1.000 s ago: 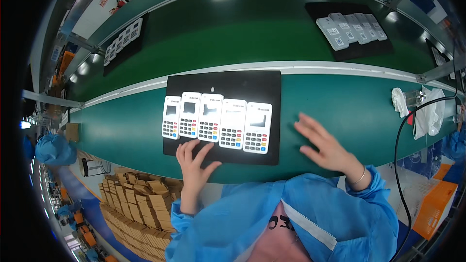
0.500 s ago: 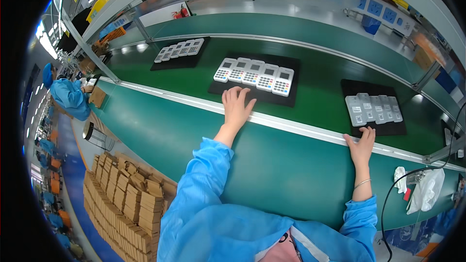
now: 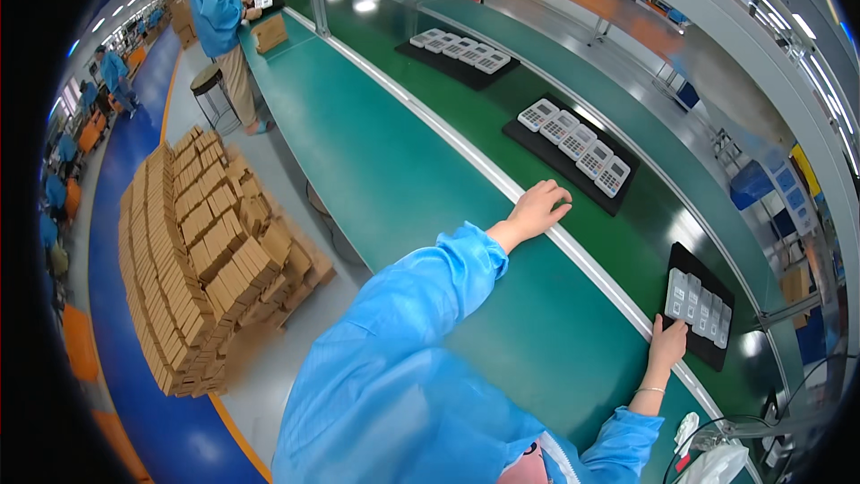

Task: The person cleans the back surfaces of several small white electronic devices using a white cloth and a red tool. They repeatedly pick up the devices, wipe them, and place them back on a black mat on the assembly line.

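Green conveyor belts [image 3: 385,161] are running through a factory hall. The person's left hand [image 3: 538,208] is resting loosely curled on the white divider strip [image 3: 466,154], gripping nothing. The right hand [image 3: 667,343] is lying flat, fingers touching the near edge of a black tray [image 3: 717,354] carrying pale grey keypad devices [image 3: 697,306].

Bench layout along the conveyor

Three trays [image 3: 573,166] of keypads [image 3: 578,137] lie on the belt [image 3: 502,116] beyond the bench [image 3: 376,152]; stacked cartons [image 3: 206,251] stand on the floor [image 3: 143,170], left.
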`<state>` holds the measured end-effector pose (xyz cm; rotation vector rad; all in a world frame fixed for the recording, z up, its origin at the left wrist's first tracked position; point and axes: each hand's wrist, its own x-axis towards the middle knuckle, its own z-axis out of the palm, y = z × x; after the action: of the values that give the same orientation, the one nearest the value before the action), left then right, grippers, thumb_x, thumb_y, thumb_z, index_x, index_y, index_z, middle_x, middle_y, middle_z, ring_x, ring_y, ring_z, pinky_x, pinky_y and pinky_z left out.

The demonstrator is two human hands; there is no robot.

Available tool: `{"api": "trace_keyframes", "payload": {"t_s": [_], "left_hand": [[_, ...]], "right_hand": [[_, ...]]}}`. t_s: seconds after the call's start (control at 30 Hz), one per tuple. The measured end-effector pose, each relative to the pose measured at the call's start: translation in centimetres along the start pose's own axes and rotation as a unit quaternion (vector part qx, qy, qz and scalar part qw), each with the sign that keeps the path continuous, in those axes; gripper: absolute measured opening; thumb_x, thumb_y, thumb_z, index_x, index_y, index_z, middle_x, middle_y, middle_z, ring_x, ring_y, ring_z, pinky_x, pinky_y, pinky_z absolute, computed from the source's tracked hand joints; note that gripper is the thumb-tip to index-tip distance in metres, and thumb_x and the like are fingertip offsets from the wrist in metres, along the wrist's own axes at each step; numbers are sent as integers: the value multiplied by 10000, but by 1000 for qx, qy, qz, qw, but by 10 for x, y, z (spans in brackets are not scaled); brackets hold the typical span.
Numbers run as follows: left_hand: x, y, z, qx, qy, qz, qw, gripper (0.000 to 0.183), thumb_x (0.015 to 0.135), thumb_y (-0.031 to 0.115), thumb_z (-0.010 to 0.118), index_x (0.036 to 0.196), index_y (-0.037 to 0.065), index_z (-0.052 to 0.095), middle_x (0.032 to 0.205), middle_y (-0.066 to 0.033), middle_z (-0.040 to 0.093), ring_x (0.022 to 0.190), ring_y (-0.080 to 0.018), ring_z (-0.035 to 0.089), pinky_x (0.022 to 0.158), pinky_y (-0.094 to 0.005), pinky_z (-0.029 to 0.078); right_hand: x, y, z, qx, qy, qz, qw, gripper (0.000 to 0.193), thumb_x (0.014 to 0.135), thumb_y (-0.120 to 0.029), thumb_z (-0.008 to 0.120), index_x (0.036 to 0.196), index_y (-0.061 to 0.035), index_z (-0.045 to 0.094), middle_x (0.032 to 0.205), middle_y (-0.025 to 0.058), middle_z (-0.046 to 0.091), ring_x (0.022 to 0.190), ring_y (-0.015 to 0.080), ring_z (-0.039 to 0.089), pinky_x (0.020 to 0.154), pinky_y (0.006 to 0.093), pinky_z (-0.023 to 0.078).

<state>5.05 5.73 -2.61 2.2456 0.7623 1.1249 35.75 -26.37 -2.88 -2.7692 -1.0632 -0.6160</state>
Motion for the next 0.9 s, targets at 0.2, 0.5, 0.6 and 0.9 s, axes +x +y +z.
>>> {"api": "trace_keyframes", "payload": {"t_s": [0.2, 0.5, 0.6, 0.9], "left_hand": [[-23, 3, -8, -45, -51, -2, 998, 177, 952, 251, 679, 1069, 121, 706, 982, -91, 623, 973, -299, 638, 844, -420, 528], [-17, 1, -2, 4, -121, 31, 992, 171, 942, 266, 674, 1009, 128, 749, 903, -71, 670, 907, -276, 644, 811, -415, 520], [-15, 6, -2, -10, -142, 23, 990, 183, 961, 246, 672, 998, 81, 743, 880, -78, 650, 834, -252, 633, 743, -394, 504], [-71, 39, -78, 17, -197, -34, 980, 145, 985, 145, 661, 1044, 46, 749, 935, -97, 659, 876, -258, 635, 784, -342, 512]], "right_hand": [[7, 51, -23, -124, -26, -236, 963, 232, 984, -261, 634, 899, -52, 579, 690, 150, 691, 628, 335, 713, 567, 441, 583], [-146, -73, -136, -23, -49, -311, 949, 255, 869, -256, 738, 791, -82, 568, 674, 81, 599, 563, 246, 632, 487, 382, 508], [-192, -157, -151, 212, -4, -371, 904, 134, 856, -180, 731, 895, -92, 639, 928, 75, 710, 771, 219, 697, 623, 335, 566], [-213, -79, -160, 354, 85, -250, 897, 322, 851, -55, 676, 1173, -76, 685, 1142, 106, 724, 938, 231, 718, 750, 322, 580]]}}
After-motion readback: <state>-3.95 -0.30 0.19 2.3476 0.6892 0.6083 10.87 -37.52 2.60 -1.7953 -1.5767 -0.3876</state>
